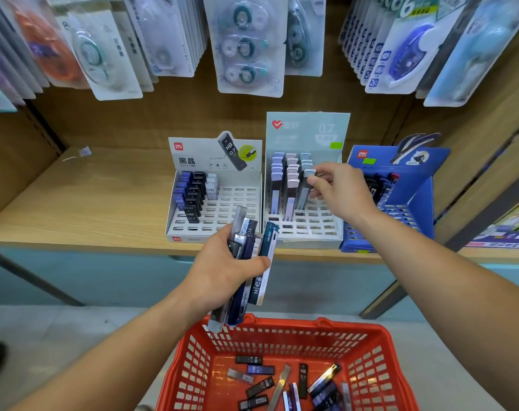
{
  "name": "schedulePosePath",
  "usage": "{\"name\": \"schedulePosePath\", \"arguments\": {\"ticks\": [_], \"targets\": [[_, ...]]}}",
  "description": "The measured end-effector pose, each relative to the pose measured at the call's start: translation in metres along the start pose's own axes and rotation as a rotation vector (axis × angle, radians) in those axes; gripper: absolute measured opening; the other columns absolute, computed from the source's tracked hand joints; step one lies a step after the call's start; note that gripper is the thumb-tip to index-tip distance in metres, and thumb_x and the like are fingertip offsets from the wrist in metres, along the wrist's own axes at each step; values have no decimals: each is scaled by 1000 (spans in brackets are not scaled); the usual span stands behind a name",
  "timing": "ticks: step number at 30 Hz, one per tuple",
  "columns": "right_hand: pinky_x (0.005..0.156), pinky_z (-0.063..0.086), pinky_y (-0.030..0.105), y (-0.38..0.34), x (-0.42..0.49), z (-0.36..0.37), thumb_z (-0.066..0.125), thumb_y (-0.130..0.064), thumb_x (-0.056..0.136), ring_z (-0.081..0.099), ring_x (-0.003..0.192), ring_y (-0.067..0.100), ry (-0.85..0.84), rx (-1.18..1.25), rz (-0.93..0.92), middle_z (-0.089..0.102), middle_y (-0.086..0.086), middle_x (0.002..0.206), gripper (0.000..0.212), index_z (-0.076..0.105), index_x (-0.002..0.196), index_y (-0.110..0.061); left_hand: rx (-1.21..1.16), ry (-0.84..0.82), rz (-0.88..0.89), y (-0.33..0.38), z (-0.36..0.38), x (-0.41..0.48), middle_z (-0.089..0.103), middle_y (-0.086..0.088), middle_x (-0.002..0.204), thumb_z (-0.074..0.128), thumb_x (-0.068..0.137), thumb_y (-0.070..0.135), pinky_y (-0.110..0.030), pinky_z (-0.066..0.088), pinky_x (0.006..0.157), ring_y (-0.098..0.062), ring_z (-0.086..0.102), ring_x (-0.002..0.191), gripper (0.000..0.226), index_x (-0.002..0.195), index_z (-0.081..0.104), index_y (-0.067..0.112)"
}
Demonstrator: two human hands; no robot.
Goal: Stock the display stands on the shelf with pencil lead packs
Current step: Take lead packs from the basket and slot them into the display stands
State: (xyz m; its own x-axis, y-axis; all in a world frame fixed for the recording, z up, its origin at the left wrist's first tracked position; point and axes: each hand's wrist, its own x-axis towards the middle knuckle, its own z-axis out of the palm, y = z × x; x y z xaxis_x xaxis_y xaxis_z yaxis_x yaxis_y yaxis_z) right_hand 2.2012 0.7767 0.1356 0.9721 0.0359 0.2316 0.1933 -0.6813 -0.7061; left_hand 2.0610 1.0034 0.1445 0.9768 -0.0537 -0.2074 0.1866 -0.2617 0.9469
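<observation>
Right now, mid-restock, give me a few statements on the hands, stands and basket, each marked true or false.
1. The left hand grips a bundle of lead packs. True.
2. The right hand reaches into the blue stand. False: it pinches a grey pack standing in the middle stand.
3. The red basket holds nothing. False: loose packs lie on its bottom.
4. The white left stand has unfilled slots. True.
</observation>
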Motion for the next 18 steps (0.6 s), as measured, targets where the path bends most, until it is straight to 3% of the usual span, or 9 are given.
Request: {"name": "schedulePosePath", "arguments": {"ticks": [8,12,15,18], "targets": [[75,59,30,2,-7,6,63,-18,99,68,65,-4,35,-58,-32,73,0,76,15,69,89,-10,-14,7,-1,0,5,3,72,5,74,82,81,10,-19,56,64,-12,70,71,27,100,64,19],[78,59,36,-4,-9,1,67,-24,96,70,69,6,-17,-61,21,72,0,71,19,69,81,-13,-18,35,-12,4,9,4,75,-2,83,82,80,12,-27,59,74,-19,73,80,27,100,65,19],[79,58,34,-18,-30,-10,68,-32,94,69,77,9,6,-18,75,73,-4,78,17,74,91,-17,-41,29,-12,9,13,3,75,8,78,83,80,13,-24,56,71,-8,72,74,28,101,65,20],[68,58,30,-46,-75,-22,59,-28,100,70,69,11,-125,272,115,72,-4,82,13,71,101,-24,-63,-4,20,16,22,-1,74,13,75,81,82,11,-22,54,71,-3,70,70,29,103,65,20]]}}
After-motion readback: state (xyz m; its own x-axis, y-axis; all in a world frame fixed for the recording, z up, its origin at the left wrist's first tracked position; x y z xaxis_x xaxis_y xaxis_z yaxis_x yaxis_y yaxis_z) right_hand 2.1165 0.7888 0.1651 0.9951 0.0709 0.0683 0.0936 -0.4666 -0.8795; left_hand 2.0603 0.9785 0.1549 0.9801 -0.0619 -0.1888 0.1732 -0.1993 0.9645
